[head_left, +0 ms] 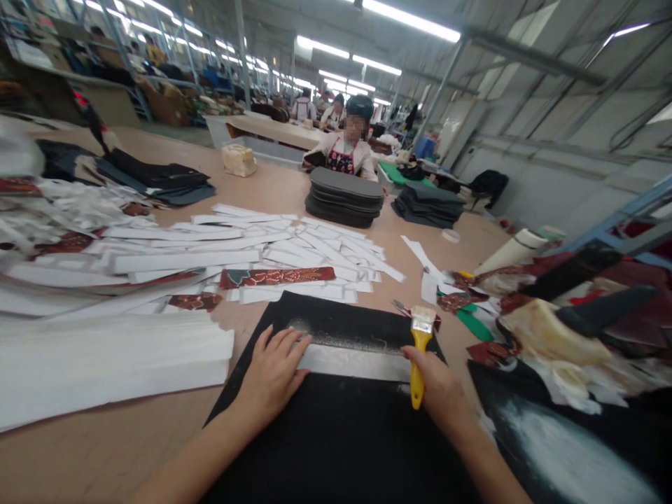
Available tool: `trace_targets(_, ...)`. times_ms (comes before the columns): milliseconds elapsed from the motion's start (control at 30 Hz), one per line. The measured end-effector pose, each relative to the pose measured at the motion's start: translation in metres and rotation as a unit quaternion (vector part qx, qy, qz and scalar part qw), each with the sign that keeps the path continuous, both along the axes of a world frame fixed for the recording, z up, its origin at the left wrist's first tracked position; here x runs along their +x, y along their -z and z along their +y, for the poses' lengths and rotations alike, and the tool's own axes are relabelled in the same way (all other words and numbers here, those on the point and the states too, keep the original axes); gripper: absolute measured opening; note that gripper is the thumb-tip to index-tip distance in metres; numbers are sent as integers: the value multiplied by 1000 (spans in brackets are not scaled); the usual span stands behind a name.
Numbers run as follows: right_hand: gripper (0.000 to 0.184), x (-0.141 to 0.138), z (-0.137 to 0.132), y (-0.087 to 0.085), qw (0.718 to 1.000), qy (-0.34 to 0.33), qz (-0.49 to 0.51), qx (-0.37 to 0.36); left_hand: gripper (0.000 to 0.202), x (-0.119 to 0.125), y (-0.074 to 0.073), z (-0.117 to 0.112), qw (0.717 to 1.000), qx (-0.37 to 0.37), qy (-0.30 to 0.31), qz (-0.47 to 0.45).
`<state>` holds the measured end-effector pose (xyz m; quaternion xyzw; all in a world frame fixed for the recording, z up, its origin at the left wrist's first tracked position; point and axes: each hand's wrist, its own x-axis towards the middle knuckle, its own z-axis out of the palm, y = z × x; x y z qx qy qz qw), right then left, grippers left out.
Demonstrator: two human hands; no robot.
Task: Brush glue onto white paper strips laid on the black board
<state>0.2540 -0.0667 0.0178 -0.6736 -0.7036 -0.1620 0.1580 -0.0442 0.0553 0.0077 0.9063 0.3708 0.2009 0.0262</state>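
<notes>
A black sheet point(336, 427) lies on the table before me, with a pale whitish strip point(357, 362) flat across it. My left hand point(278, 360) rests on the strip's left end, fingers stretched out. At the other end, my right hand point(438, 385) grips a paintbrush point(418, 357) with a yellow handle, bristles pointing away from me; its fingertips are at the strip's right end. White specks dot the black sheet along the strip's far edge. A patterned red-brown strip point(278, 277) lies just past the sheet.
Many loose white strips point(183, 245) spread beyond the sheet, and a white stack point(105, 364) is at left. Dark rounded pieces point(344, 198) are piled farther back, where a person point(346, 147) is across the table. Scraps point(556, 336) and a white-smeared black surface point(572, 448) lie right.
</notes>
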Motion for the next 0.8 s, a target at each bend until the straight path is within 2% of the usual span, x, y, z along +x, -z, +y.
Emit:
trace_targets(100, 29, 25, 4, -1, 999, 30, 2, 22, 42, 3, 2, 0, 1000, -11, 13, -22)
trace_targets(200, 23, 52, 27, -7, 997, 74, -17, 17, 38, 16, 4, -2, 996, -42, 53, -52)
trace_targets(300, 23, 69, 61, -10, 988, 120, -87, -40, 27, 45, -1, 0, 990, -93, 69, -76)
trace_targets(433, 21, 72, 89, -1, 976, 160, -127, -73, 20, 101, -21, 5, 986, -145, 72, -43)
trace_targets(533, 23, 72, 92, 6, 977, 159, -118, -79, 20, 138, -33, 7, 986, -147, 81, 22)
trace_targets(600, 25, 77, 91, 7, 977, 169, -108, -76, 24, 157, -36, 6, 985, -141, 74, 64)
trace_targets(733, 31, 85, 80, -1, 975, 207, -63, -49, 41, 176, -33, 1, 985, -127, 54, 105)
trace_targets(800, 35, 79, 67, -6, 983, 181, 10, -20, 38, 181, -29, -1, 984, -133, 53, 106)
